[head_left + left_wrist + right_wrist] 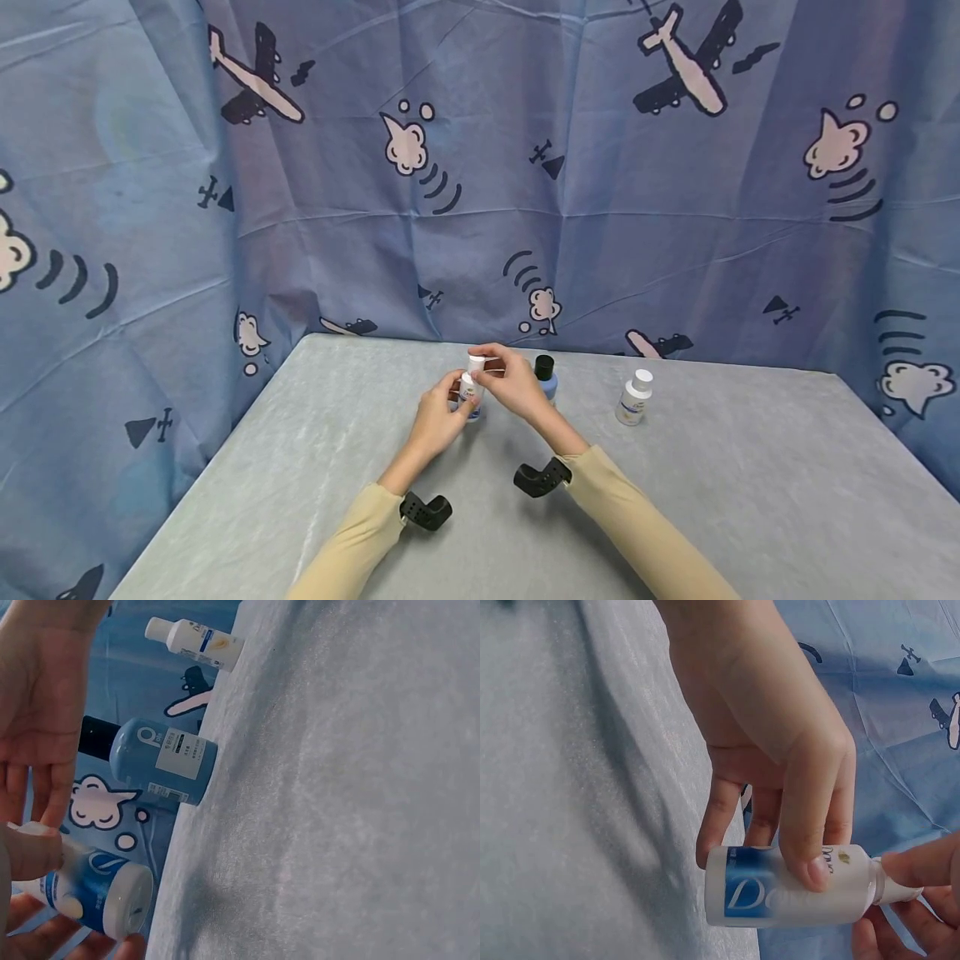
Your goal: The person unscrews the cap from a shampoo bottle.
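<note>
A small white bottle with a blue label is between my two hands. My left hand grips its body, thumb on the near side and fingers around the back. At its top, my right hand pinches the white cap between thumb and fingers. Whether the cap is still seated on the neck, I cannot tell. In the left wrist view the bottle's white base shows, apart from the table. A blue bottle with a black cap stands just behind my right hand, partly hidden in the head view.
Another small white bottle stands upright on the grey cloth-covered table, to the right of the blue one. Behind the table's far edge hangs a blue curtain printed with planes and clouds. Black straps with camera mounts sit on both wrists.
</note>
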Motion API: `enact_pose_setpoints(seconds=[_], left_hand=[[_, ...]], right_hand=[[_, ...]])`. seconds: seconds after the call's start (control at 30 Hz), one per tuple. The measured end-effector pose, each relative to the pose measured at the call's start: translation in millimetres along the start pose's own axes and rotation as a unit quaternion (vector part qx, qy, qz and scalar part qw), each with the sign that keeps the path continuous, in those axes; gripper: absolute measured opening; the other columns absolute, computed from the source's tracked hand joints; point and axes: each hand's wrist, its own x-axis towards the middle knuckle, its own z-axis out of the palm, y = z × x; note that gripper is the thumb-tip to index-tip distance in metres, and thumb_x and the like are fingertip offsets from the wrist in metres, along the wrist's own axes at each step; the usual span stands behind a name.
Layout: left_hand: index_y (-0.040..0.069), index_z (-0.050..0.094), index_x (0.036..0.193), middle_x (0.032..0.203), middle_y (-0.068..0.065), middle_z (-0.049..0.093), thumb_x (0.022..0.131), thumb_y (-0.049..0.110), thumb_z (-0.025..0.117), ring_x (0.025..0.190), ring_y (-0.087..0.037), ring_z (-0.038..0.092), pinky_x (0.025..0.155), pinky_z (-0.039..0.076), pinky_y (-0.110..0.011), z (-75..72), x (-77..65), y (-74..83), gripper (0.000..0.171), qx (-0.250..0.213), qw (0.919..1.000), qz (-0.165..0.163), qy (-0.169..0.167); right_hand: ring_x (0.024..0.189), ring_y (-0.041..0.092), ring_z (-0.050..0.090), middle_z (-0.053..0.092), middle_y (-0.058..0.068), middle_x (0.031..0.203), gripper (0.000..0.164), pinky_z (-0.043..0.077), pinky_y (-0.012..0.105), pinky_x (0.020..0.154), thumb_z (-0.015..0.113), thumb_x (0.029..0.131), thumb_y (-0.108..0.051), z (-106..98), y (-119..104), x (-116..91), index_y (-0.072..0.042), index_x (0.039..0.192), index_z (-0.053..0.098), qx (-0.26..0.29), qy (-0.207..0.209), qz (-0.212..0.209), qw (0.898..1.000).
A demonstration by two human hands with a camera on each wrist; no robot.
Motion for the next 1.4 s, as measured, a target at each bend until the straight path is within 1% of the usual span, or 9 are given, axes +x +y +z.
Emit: enact_pose_setpoints(seconds=[0.17, 0.33, 0.43, 0.57, 0.7, 0.8, 1.07, 1.27, 1.4], left_hand=[[0.002, 0.058, 0.121, 0.099, -0.016, 0.069, 0.085, 0.015, 0.071, 0.086, -0.027, 0.066, 0.076, 0.054, -0.037, -0.3, -0.7, -0.3, 0.040, -0.011, 0.9998, -0.003, 0.018], [0.004, 0.062, 0.115, 0.096, -0.015, 0.070, 0.079, 0.015, 0.078, 0.084, -0.027, 0.067, 0.075, 0.055, -0.039, -0.6, -1.5, -0.8, 0.041, -0.007, 0.9989, 0.002, 0.046], [0.006, 0.063, 0.113, 0.095, -0.013, 0.070, 0.075, 0.015, 0.081, 0.083, -0.026, 0.067, 0.075, 0.054, -0.039, -0.6, -1.1, -1.2, 0.043, -0.002, 0.9981, -0.006, 0.061], [0.009, 0.064, 0.112, 0.095, -0.012, 0.071, 0.074, 0.015, 0.083, 0.084, -0.025, 0.067, 0.075, 0.053, -0.038, -0.7, -0.4, -1.9, 0.044, 0.005, 0.9975, -0.017, 0.068], [0.009, 0.064, 0.111, 0.093, -0.011, 0.071, 0.073, 0.016, 0.083, 0.083, -0.024, 0.067, 0.075, 0.053, -0.037, -1.2, -0.3, -3.9, 0.043, 0.011, 0.9972, -0.009, 0.073], [0.008, 0.065, 0.110, 0.092, -0.011, 0.071, 0.073, 0.015, 0.083, 0.083, -0.023, 0.067, 0.074, 0.053, -0.037, -1.6, -0.4, -5.9, 0.042, 0.012, 0.9969, -0.001, 0.077], [0.006, 0.065, 0.112, 0.094, -0.013, 0.071, 0.075, 0.013, 0.081, 0.086, -0.025, 0.067, 0.077, 0.054, -0.041, -1.8, -0.3, -9.0, 0.041, 0.005, 0.9976, 0.003, 0.069], [0.002, 0.063, 0.116, 0.095, -0.016, 0.071, 0.079, 0.012, 0.077, 0.087, -0.027, 0.067, 0.077, 0.055, -0.043, -3.5, -0.3, -10.6, 0.041, -0.006, 0.9986, 0.020, 0.049], [0.001, 0.061, 0.119, 0.098, -0.017, 0.070, 0.081, 0.012, 0.075, 0.089, -0.028, 0.067, 0.077, 0.055, -0.043, -3.9, -0.4, -10.7, 0.042, -0.013, 0.9992, 0.019, 0.032]], right_hand=[[0.108, 0.032, 0.064, 0.063, 0.016, 0.125, 0.034, 0.052, 0.042, 0.092, 0.062, 0.088, -0.001, 0.7, 1.0, -0.1, -0.005, 0.121, 0.063, 0.011, -0.018, -0.011, 1.000], [0.109, 0.031, 0.063, 0.061, 0.016, 0.130, 0.041, 0.051, 0.043, 0.094, 0.068, 0.087, -0.010, 2.2, 1.8, -0.1, -0.007, 0.126, 0.060, 0.009, -0.012, -0.013, 1.000], [0.106, 0.029, 0.064, 0.062, 0.014, 0.127, 0.042, 0.052, 0.041, 0.092, 0.073, 0.084, -0.016, 3.0, 2.3, 0.0, -0.010, 0.125, 0.060, 0.002, 0.007, -0.003, 1.000], [0.098, 0.025, 0.063, 0.064, 0.011, 0.117, 0.041, 0.052, 0.038, 0.084, 0.076, 0.082, -0.020, 4.1, 4.3, 0.8, -0.011, 0.119, 0.063, -0.014, 0.028, 0.013, 0.999], [0.093, 0.023, 0.063, 0.065, 0.010, 0.110, 0.038, 0.052, 0.037, 0.082, 0.076, 0.081, -0.019, 4.4, 6.4, 1.5, -0.010, 0.116, 0.064, -0.019, 0.034, 0.021, 0.999], [0.093, 0.023, 0.063, 0.066, 0.011, 0.109, 0.036, 0.053, 0.037, 0.083, 0.076, 0.081, -0.017, 4.3, 7.5, 1.8, -0.010, 0.115, 0.065, -0.016, 0.032, 0.018, 0.999], [0.101, 0.027, 0.065, 0.066, 0.013, 0.119, 0.034, 0.054, 0.038, 0.088, 0.072, 0.085, -0.011, 3.3, 9.3, 1.9, -0.007, 0.118, 0.066, 0.001, 0.008, -0.002, 1.000], [0.105, 0.030, 0.065, 0.063, 0.016, 0.123, 0.036, 0.054, 0.037, 0.090, 0.067, 0.086, -0.002, 3.0, 7.5, 0.8, -0.006, 0.121, 0.065, 0.016, -0.008, -0.003, 1.000], [0.108, 0.032, 0.064, 0.061, 0.019, 0.126, 0.038, 0.052, 0.040, 0.093, 0.064, 0.086, 0.002, 3.3, 7.8, 0.6, -0.003, 0.124, 0.063, 0.026, -0.017, -0.011, 0.999]])
